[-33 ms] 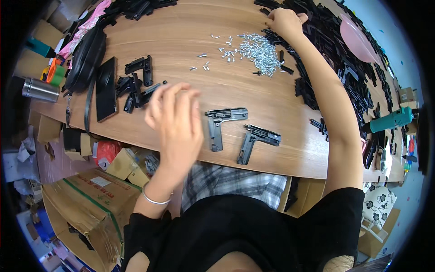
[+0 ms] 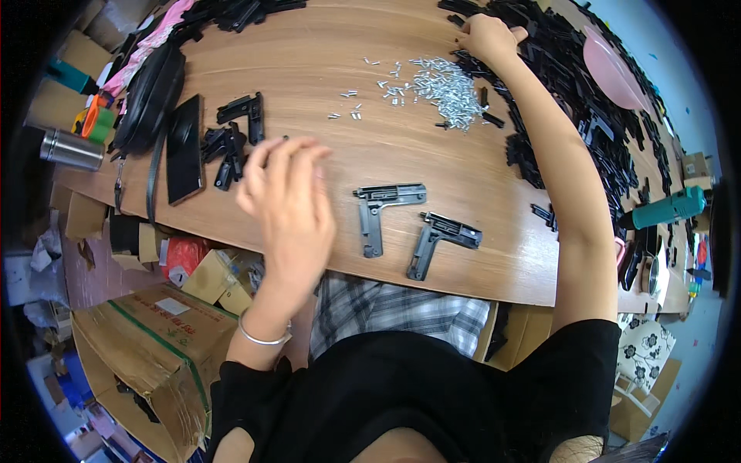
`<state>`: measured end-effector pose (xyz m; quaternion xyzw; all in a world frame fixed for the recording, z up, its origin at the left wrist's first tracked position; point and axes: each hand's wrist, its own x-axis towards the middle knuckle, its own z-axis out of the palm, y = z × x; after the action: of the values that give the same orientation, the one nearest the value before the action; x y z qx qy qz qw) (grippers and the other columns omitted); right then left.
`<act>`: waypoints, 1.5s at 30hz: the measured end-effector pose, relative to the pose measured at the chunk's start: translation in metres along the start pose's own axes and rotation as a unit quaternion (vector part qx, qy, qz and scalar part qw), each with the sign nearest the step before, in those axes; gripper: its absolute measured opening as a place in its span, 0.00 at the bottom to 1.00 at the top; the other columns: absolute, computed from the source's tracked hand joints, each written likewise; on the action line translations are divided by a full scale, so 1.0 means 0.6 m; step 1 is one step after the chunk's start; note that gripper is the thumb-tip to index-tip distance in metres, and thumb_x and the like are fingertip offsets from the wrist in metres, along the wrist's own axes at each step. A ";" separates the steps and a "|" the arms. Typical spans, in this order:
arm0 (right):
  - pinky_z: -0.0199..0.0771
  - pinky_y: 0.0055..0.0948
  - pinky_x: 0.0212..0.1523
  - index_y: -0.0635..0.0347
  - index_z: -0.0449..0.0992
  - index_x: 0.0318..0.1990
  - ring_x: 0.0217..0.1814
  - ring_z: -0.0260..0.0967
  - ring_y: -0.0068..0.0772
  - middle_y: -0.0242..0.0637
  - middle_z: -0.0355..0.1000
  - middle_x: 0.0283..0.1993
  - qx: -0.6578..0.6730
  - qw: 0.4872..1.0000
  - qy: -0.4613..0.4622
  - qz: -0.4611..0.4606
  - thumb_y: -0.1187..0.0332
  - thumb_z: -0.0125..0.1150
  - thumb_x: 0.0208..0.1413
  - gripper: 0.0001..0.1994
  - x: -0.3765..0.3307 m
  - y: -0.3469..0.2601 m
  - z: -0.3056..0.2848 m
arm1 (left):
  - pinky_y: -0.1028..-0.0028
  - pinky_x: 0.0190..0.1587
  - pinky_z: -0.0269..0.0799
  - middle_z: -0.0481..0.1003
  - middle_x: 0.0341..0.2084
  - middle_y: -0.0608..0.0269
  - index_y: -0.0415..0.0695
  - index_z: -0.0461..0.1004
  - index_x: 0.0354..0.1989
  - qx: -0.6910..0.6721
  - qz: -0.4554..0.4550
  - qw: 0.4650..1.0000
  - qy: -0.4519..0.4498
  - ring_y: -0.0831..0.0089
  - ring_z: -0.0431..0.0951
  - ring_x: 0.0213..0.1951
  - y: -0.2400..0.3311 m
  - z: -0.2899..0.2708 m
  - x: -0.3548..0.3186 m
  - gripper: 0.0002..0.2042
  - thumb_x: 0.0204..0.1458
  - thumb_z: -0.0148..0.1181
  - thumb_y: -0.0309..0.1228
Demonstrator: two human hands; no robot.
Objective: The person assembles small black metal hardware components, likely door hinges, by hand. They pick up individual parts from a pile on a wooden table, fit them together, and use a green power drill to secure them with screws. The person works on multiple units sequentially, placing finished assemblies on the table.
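My left hand (image 2: 289, 204) hovers over the near left of the table, its fingers loosely bent and apart. Just beyond it lie several black pistol-shaped parts (image 2: 252, 116), some partly hidden by the fingers. To its right, two dark grey pistol-shaped half shells lie flat, one upper (image 2: 373, 220) and one lower (image 2: 444, 239), inner sides up. My right hand (image 2: 492, 40) reaches far out to the edge of a heap of small black parts (image 2: 552, 58). Its fingertips are hidden, so what they hold is unclear. Beside that hand spreads a pile of small silver screws (image 2: 451, 92).
A pink bowl (image 2: 610, 69) rests among the black parts at right, with a teal power screwdriver (image 2: 670, 207) nearer. At left are a black phone (image 2: 185, 150), a black pouch (image 2: 154, 100) and a steel cup (image 2: 72, 149). A cardboard box (image 2: 162, 332) stands below the table.
My left hand has shifted slightly to the left. My right hand stays at the black heap. The whole view has slid slightly right.
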<state>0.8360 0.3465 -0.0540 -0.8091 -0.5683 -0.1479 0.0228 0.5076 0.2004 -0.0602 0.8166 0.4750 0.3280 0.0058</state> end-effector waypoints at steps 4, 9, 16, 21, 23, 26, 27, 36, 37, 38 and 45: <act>0.49 0.57 0.52 0.48 0.78 0.40 0.46 0.71 0.41 0.41 0.75 0.41 0.033 0.994 -0.093 0.051 0.57 0.67 0.36 0.19 0.022 -0.019 -0.007 | 0.61 0.57 0.45 0.68 0.48 0.61 0.44 0.68 0.47 0.080 -0.016 0.996 -0.031 0.59 0.57 0.58 -0.070 -0.038 0.018 0.18 0.44 0.51 0.19; 0.67 0.31 0.41 0.53 0.78 0.40 0.40 0.70 0.30 0.35 0.74 0.35 0.332 0.943 0.010 -0.025 0.66 0.64 0.42 0.14 -0.017 0.007 -0.026 | 0.60 0.57 0.46 0.72 0.44 0.56 0.43 0.67 0.51 0.041 0.001 0.996 -0.081 0.59 0.57 0.60 -0.104 -0.035 0.027 0.23 0.42 0.59 0.22; 0.67 0.17 0.33 0.64 0.68 0.49 0.32 0.65 0.20 0.33 0.69 0.30 0.746 0.630 -0.209 0.055 0.71 0.59 0.51 0.18 -0.264 0.016 -0.170 | 0.68 0.49 0.60 0.73 0.33 0.61 0.44 0.70 0.47 -0.069 -0.049 0.993 -0.079 0.66 0.72 0.45 -0.103 -0.050 0.037 0.23 0.37 0.62 0.22; 0.73 0.20 0.34 0.64 0.71 0.46 0.31 0.71 0.24 0.41 0.73 0.32 0.828 0.511 -0.209 0.099 0.74 0.59 0.50 0.14 -0.371 0.073 -0.182 | 0.80 0.35 0.70 0.66 0.42 0.58 0.36 0.62 0.50 -0.482 -0.191 0.854 -0.053 0.71 0.74 0.41 -0.031 -0.063 0.032 0.14 0.54 0.48 0.21; 0.74 0.20 0.34 0.66 0.72 0.45 0.32 0.72 0.25 0.43 0.74 0.33 0.843 0.490 -0.189 0.115 0.74 0.58 0.51 0.13 -0.400 0.091 -0.180 | 0.79 0.37 0.72 0.68 0.41 0.54 0.37 0.58 0.51 -0.593 -0.230 0.767 -0.086 0.66 0.75 0.40 0.020 -0.071 0.026 0.15 0.55 0.45 0.23; 0.75 0.21 0.34 0.67 0.72 0.42 0.31 0.73 0.27 0.44 0.74 0.34 0.853 0.472 -0.184 0.122 0.75 0.57 0.51 0.10 -0.436 0.099 -0.187 | 0.71 0.38 0.76 0.68 0.42 0.44 0.39 0.55 0.51 -0.716 -0.283 0.607 -0.197 0.58 0.75 0.42 0.067 -0.064 0.002 0.14 0.55 0.43 0.22; 0.75 0.22 0.34 0.67 0.72 0.41 0.31 0.73 0.27 0.44 0.74 0.33 0.854 0.469 -0.187 0.122 0.75 0.57 0.51 0.10 -0.446 0.099 -0.191 | 0.69 0.38 0.76 0.68 0.43 0.43 0.39 0.55 0.51 -0.741 -0.297 0.560 -0.221 0.57 0.75 0.43 0.082 -0.058 -0.007 0.14 0.56 0.43 0.23; 0.74 0.26 0.37 0.69 0.68 0.33 0.36 0.73 0.34 0.48 0.73 0.33 0.676 0.736 0.043 -0.020 0.83 0.60 0.44 0.09 -0.535 0.053 -0.208 | 0.74 0.40 0.74 0.69 0.45 0.52 0.38 0.54 0.56 -0.730 -0.257 0.525 -0.354 0.67 0.74 0.45 0.167 -0.018 -0.062 0.18 0.56 0.45 0.21; 0.70 0.27 0.39 0.65 0.71 0.32 0.39 0.69 0.34 0.46 0.70 0.36 0.639 0.764 0.078 -0.050 0.82 0.63 0.41 0.09 -0.533 0.045 -0.206 | 0.76 0.42 0.73 0.69 0.44 0.55 0.39 0.54 0.55 -0.738 -0.255 0.508 -0.364 0.71 0.73 0.45 0.172 -0.018 -0.064 0.18 0.56 0.45 0.20; 0.67 0.28 0.40 0.62 0.74 0.31 0.42 0.66 0.34 0.44 0.67 0.39 0.600 0.788 0.115 -0.076 0.80 0.65 0.37 0.10 -0.531 0.037 -0.204 | 0.76 0.43 0.73 0.69 0.44 0.55 0.39 0.55 0.55 -0.740 -0.244 0.513 -0.360 0.71 0.73 0.45 0.175 -0.017 -0.069 0.18 0.56 0.45 0.21; 0.61 0.36 0.49 0.59 0.76 0.27 0.47 0.60 0.36 0.41 0.61 0.42 0.579 0.801 0.138 -0.058 0.75 0.67 0.36 0.07 -0.545 0.010 -0.177 | 0.77 0.45 0.68 0.69 0.42 0.58 0.38 0.56 0.54 -0.715 -0.172 0.570 -0.365 0.75 0.72 0.42 0.181 -0.023 -0.084 0.17 0.56 0.47 0.21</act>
<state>0.7173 0.0242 -0.0384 -0.5815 -0.5848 0.0975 0.5570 0.5671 0.0977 -0.0412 0.4996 0.1749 0.2274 0.8174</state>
